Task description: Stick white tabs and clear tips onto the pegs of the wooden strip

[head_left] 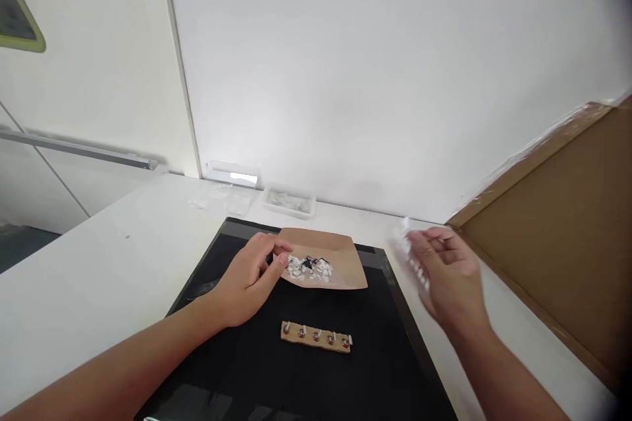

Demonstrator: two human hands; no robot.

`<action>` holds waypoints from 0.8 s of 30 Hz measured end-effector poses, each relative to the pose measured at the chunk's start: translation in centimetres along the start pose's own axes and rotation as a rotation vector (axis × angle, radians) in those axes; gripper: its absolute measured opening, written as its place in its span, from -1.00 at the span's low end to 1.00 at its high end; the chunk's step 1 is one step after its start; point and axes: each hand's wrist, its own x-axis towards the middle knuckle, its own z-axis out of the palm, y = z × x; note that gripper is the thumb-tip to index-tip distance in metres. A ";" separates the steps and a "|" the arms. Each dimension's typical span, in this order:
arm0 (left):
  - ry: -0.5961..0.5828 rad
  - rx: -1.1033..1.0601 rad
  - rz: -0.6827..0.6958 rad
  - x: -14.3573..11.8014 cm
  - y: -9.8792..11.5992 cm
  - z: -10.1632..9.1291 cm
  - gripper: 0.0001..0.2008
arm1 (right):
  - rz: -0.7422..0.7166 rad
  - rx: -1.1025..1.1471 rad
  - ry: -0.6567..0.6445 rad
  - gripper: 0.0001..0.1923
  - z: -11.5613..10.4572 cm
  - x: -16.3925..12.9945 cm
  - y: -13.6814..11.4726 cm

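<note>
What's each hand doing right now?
Left hand: fingers pinching the edge of the brown paper tray of small white pieces.
Right hand: holding a blurred clear plastic bag.

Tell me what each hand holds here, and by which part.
Left hand pinches the near-left edge of the brown tray. Right hand holds a blurred clear bag; the place of its grip cannot be told.
</note>
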 end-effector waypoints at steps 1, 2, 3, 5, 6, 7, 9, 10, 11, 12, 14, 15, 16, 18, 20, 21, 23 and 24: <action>-0.026 -0.094 -0.012 -0.2 0.1 0.2 -0.69 | 0.025 0.014 -0.060 -0.56 1.1 -1.6 -0.6; -0.058 -0.195 -0.017 -0.4 0.3 0.3 -0.68 | 0.047 0.021 -0.117 -0.58 2.1 -3.1 -1.3; -0.095 -0.294 -0.016 -0.6 0.5 0.5 -0.67 | 0.070 0.034 -0.195 -0.61 2.9 -4.6 -1.8; -0.187 -0.473 -0.001 -1.0 0.8 0.7 -0.66 | 0.118 0.123 -0.405 -0.66 4.3 -7.2 -2.8; -0.234 -0.543 0.014 -1.2 1.0 0.9 -0.65 | 0.135 0.165 -0.456 -0.67 4.8 -8.2 -3.2; -0.283 -0.593 0.030 -1.5 1.1 1.0 -0.62 | 0.153 0.196 -0.505 -0.68 5.1 -9.1 -3.4; -0.357 -0.617 0.045 -1.9 1.4 1.2 -0.56 | 0.202 0.245 -0.588 -0.70 5.5 -10.2 -3.7; -0.370 -0.592 0.038 -2.0 1.5 1.4 -0.55 | 0.221 0.258 -0.618 -0.71 5.5 -10.6 -3.7; -0.366 -0.553 0.031 -2.2 1.6 1.5 -0.54 | 0.232 0.264 -0.637 -0.71 5.5 -10.8 -3.7; -0.353 -0.506 0.023 -2.3 1.7 1.7 -0.56 | 0.233 0.264 -0.648 -0.72 5.5 -10.9 -3.7; -0.313 -0.426 0.033 -2.4 1.9 1.9 -0.60 | 0.216 0.249 -0.655 -0.73 5.3 -11.0 -3.6; -0.295 -0.402 0.047 -2.4 1.9 1.9 -0.62 | 0.205 0.241 -0.656 -0.74 5.1 -11.0 -3.5; -0.280 -0.387 0.061 -2.4 1.9 2.0 -0.64 | 0.197 0.238 -0.661 -0.75 5.0 -10.9 -3.4; -0.253 -0.369 0.086 -2.3 1.9 1.9 -0.70 | 0.190 0.247 -0.678 -0.77 4.8 -10.9 -3.3; -0.233 -0.358 0.110 -2.1 1.8 1.8 -0.75 | 0.183 0.256 -0.690 -0.80 4.8 -10.8 -3.3; -0.231 -0.354 0.134 -2.0 1.7 1.8 -0.77 | 0.182 0.254 -0.694 -0.81 4.8 -10.7 -3.3; -0.221 -0.351 0.216 -1.7 1.6 1.7 -0.77 | 0.187 0.248 -0.692 -0.81 4.9 -10.6 -3.4; -0.215 -0.345 0.266 -1.6 1.6 1.7 -0.76 | 0.196 0.254 -0.689 -0.80 5.0 -10.6 -3.5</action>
